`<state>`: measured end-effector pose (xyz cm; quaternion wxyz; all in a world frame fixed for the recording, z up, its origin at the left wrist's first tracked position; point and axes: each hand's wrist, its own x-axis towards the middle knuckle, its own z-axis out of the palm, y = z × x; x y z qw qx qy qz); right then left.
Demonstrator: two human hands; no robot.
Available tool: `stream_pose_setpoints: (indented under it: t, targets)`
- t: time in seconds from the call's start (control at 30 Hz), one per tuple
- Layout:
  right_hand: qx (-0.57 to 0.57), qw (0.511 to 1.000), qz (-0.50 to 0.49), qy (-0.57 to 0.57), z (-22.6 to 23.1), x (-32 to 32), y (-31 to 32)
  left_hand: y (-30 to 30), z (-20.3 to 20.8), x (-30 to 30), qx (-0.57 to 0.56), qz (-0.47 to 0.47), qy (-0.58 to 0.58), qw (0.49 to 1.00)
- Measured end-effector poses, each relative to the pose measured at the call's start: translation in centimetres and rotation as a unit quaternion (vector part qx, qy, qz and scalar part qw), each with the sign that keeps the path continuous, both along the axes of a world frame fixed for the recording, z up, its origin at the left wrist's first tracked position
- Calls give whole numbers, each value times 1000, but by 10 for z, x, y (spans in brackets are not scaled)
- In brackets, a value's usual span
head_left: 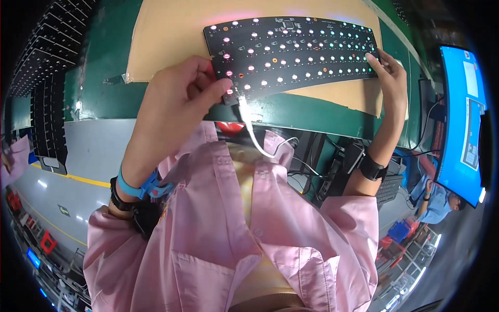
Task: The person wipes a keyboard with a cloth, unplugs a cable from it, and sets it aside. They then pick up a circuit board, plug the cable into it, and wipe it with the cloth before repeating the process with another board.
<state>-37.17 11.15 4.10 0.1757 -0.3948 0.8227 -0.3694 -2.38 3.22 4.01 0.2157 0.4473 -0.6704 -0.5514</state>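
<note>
A black keyboard circuit board (296,57) with rows of lit LEDs is held over the bench by both my hands. The lights glow pinkish white at the left and greenish toward the right. My left hand (182,93) pinches the board's lower left corner between thumb and fingers. My right hand (390,73) grips its right end, the thumb on the face and the fingers behind the edge. A white cable (246,115) is plugged in at the lower edge, close to my left thumb, and hangs down toward my lap.
Brown cardboard (163,31) covers part of the green bench (104,99). Racks of black boards (49,47) stand at the left. A lit monitor (460,125) is at the right, with a keyboard (390,190) and a black box with cables (340,169) below. Another person (436,205) sits beyond.
</note>
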Motion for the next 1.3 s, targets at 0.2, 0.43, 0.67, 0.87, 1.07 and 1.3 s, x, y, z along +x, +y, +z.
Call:
stream_pose_setpoints:
  t: [0.2, 0.43, 0.67, 0.87, 1.07, 1.3]
  targets:
    - [-180, 981, -60, 32, 56, -3, 23, -5, 45, 4, -60, 30, 128, 990]
    - [-329, 921, 127, 165, 110, -13, 15, -63, 48, -15, -494, 113, 337, 794]
    - [-24, 912, 291, 288, 12, 0, 7, -41, -6, 9, -283, 89, 293, 909]
    - [14, 887, 279, 369, 12, 16, 15, -22, -8, 11, 18, 150, 344, 927]
    - [127, 949, 159, 242, 66, -30, 48, -20, -10, 6, 152, 154, 359, 908]
    - [156, 979, -42, 121, 19, -82, 85, -20, -16, 23, 190, 52, 313, 929]
